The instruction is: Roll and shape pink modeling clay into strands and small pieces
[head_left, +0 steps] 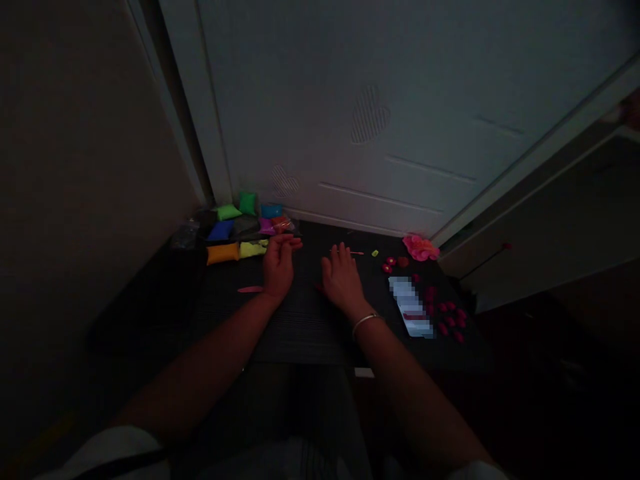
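My left hand (pixel 279 268) hovers over the dark table beside a yellow clay packet (pixel 254 249). Its fingers are loosely bent and point right, with nothing visible between them. My right hand (pixel 343 275) lies palm down on the table with the fingers stretched out. A small dark red bit (pixel 319 287) shows at its thumb side; whatever is under the palm is hidden. Just beyond the fingertips lies a thin pink stick (pixel 356 253). A pink flat tool (pixel 250 289) rests to the left of my left wrist.
Several coloured clay packets, including an orange one (pixel 223 253) and a blue one (pixel 221 231), lie at the back left. To the right are a phone (pixel 411 307), several dark pink pieces (pixel 450 321) and a pink flower shape (pixel 421 247). A white panel (pixel 320 133) rises behind the table.
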Motion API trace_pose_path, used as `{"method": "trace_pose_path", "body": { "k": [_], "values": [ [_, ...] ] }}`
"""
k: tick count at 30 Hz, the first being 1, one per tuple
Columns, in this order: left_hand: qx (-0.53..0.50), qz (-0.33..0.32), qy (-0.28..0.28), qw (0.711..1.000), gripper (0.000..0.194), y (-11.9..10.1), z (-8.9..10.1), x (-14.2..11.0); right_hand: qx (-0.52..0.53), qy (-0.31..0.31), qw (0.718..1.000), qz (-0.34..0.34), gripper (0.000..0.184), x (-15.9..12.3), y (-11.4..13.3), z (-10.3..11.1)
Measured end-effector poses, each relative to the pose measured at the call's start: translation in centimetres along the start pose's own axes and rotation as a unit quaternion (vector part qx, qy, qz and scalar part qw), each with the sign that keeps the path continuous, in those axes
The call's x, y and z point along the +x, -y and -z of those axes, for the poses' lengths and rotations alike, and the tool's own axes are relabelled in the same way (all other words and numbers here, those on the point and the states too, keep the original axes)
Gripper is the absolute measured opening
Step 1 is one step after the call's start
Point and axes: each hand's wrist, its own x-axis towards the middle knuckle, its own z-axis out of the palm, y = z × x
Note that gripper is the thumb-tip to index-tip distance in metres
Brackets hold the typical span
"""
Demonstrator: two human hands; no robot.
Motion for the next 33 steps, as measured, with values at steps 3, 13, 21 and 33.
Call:
{"method": "trace_pose_path", "body": {
  "k": [3, 13, 21, 33],
  "values": [
    [-0.004, 0.001, 0.000, 1.000, 0.013, 0.0, 0.1, 0.0, -0.013, -0.007, 1.000, -0.024, 0.059, 0.7, 1.4, -1.9],
    [-0.016, 0.007, -0.012, 1.000, 0.015, 0.4, 0.1, 0.2, -0.011, 0.043, 0.994, 0.102, 0.060, -5.5, 4.2, -2.2],
    [-0.009, 0.009, -0.010, 1.000, 0.015, 0.3, 0.1, 0.1, -0.036, 0.017, 0.999, 0.032, 0.060, 0.6, 2.3, -2.7],
    [-0.018, 0.020, -0.024, 0.999, 0.015, 0.3, 0.1, 0.2, -0.032, 0.017, 0.995, 0.097, 0.056, -1.8, 3.4, -2.7]
  ]
}}
